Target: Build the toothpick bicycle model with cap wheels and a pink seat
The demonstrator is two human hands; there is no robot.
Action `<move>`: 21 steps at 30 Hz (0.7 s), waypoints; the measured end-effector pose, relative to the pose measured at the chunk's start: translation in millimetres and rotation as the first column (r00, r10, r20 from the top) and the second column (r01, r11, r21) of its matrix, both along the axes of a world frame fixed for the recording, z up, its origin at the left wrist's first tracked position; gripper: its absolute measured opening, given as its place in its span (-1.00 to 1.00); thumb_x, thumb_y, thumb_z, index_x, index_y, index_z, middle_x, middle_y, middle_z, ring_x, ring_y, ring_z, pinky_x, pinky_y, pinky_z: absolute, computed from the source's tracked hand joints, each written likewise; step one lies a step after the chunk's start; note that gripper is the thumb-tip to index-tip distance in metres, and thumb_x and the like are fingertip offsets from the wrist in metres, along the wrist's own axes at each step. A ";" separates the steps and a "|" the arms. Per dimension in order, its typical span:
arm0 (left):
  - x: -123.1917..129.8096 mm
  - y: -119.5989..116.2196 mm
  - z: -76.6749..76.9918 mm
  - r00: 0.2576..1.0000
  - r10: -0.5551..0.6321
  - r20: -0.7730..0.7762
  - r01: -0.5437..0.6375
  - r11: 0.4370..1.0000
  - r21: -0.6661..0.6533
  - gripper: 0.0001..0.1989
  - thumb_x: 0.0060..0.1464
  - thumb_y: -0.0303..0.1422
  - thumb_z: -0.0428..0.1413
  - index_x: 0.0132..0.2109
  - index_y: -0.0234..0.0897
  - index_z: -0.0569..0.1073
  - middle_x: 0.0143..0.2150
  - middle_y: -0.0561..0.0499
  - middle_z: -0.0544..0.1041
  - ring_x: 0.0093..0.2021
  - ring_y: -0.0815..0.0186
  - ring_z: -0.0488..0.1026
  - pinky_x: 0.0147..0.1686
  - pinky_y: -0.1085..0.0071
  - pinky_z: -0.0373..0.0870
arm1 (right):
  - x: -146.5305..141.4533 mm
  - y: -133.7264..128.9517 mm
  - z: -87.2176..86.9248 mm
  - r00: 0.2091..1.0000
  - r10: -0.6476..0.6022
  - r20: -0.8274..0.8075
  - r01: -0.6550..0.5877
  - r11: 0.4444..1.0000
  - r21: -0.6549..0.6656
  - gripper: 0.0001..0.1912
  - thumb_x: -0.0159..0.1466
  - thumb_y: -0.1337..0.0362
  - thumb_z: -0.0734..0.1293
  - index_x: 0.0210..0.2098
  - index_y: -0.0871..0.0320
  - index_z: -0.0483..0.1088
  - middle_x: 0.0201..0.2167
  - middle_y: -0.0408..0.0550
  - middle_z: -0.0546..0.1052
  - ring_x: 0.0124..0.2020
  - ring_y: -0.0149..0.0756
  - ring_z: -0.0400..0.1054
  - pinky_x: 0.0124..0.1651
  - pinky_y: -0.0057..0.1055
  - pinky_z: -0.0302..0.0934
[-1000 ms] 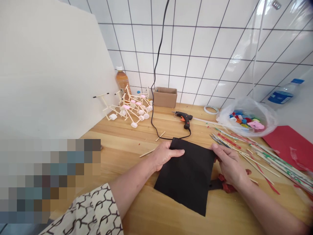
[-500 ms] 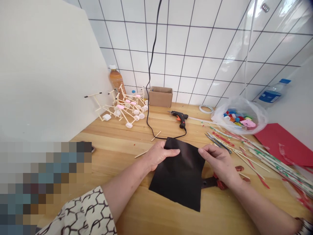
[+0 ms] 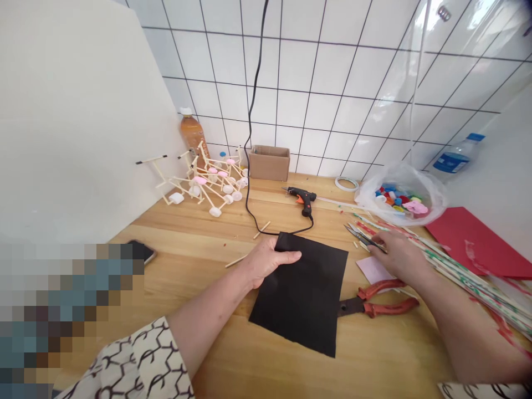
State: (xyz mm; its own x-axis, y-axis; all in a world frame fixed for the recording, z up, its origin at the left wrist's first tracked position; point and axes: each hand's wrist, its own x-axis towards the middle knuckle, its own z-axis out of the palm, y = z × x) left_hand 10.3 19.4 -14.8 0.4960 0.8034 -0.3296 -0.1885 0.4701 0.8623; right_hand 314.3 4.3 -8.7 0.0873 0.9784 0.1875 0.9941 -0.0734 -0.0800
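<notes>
while the left hand (image 3: 272,261) lies open and flat on the upper edge of a square black craft sheet (image 3: 299,305), which sits toward the middle of the pale wooden table (image 3: 187,233), the right hand (image 3: 399,256) reaches out to the right, its fingers at a pair of slim steel scissors (image 3: 361,237); whether they are closed on them cannot be told. a small pale pink paper piece (image 3: 373,270) lies just below that hand, and red-handled steel pliers (image 3: 382,299) rest with their dark head touching the sheet's right edge.
</notes>
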 end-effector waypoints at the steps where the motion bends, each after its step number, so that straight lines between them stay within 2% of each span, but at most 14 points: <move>1: 0.0 0.0 -0.2 1.000 0.000 -0.002 0.000 1.000 0.000 -0.71 -0.33 -0.39 0.34 -0.36 -0.36 0.52 -0.42 -0.01 0.57 -0.34 0.23 0.51 -0.24 0.30 0.39 | 0.9 0.0 -2.1 1.000 0.005 0.016 -0.005 1.000 -0.014 -0.79 0.11 0.22 0.22 -0.38 0.19 0.44 -0.38 0.10 0.53 -0.30 -0.03 0.38 -0.31 -0.24 0.17; 8: 0.1 -0.4 0.2 1.000 -0.023 -0.002 0.023 1.000 0.003 -0.73 -0.30 -0.40 0.33 -0.35 -0.36 0.51 -0.40 -0.02 0.58 -0.34 0.25 0.51 -0.23 0.29 0.39 | 3.5 2.9 -8.4 0.998 -0.031 0.048 0.033 0.998 -0.043 -0.76 0.12 0.18 0.22 -0.35 0.18 0.44 -0.32 0.10 0.51 -0.22 -0.02 0.36 -0.26 -0.24 0.17; 15: 0.5 -0.5 0.4 1.000 -0.007 -0.011 0.007 1.000 0.008 -0.72 -0.31 -0.40 0.33 -0.35 -0.36 0.51 -0.41 -0.01 0.57 -0.34 0.26 0.51 -0.22 0.31 0.38 | 5.5 5.6 -9.6 0.993 -0.120 0.012 0.121 0.988 -0.093 -0.77 0.09 0.11 0.24 -0.45 0.15 0.38 -0.44 0.04 0.50 -0.37 -0.09 0.38 -0.39 -0.30 0.14; 21: 0.5 -0.4 -0.5 1.000 -0.003 -0.012 0.003 1.000 -0.004 -0.72 -0.33 -0.40 0.34 -0.36 -0.35 0.51 -0.41 -0.01 0.57 -0.32 0.24 0.51 -0.21 0.30 0.38 | 5.1 6.7 -8.4 0.988 -0.152 -0.028 0.147 0.980 -0.137 -0.77 0.10 0.09 0.25 -0.41 0.13 0.37 -0.46 -0.01 0.50 -0.40 -0.13 0.38 -0.46 -0.36 0.11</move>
State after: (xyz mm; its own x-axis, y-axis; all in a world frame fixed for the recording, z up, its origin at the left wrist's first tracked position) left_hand 10.8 19.0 -15.3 0.4945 0.8005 -0.3385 -0.1770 0.4741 0.8625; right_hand 319.5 11.0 -17.1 0.2392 0.9698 0.0488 0.9675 -0.2337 -0.0967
